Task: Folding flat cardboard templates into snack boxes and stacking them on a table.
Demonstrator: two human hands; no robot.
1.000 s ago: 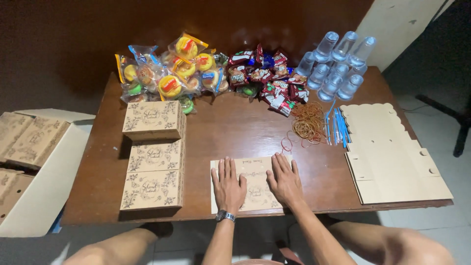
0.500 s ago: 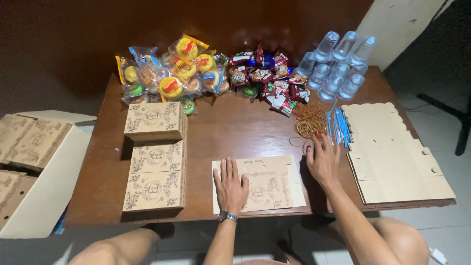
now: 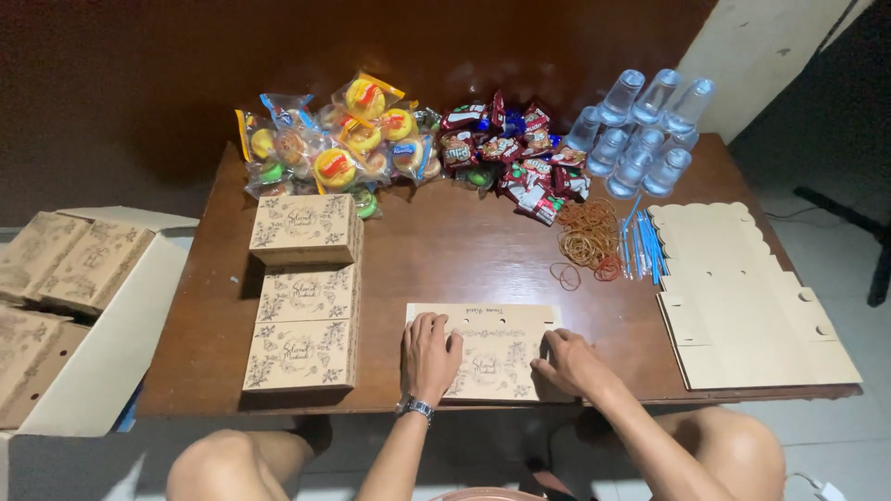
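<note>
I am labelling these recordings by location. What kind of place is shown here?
Probably a room in a home, set up for packing snack boxes by hand. A low wooden table holds wrapped snacks, sealed water cups and printed cardboard boxes. Both hands press a flat box blank.

Three closed boxes (image 3: 302, 292) sit on the table (image 3: 445, 246). One flat box (image 3: 487, 351) lies under two hands. Nine water cups (image 3: 640, 130) stand together.

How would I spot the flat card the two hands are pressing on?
On the brown wooden table, look at the near edge, right of the three made-up boxes. The flat printed card lies under both hands; unlike the plain blank stack at right, it carries a floral print.
</note>
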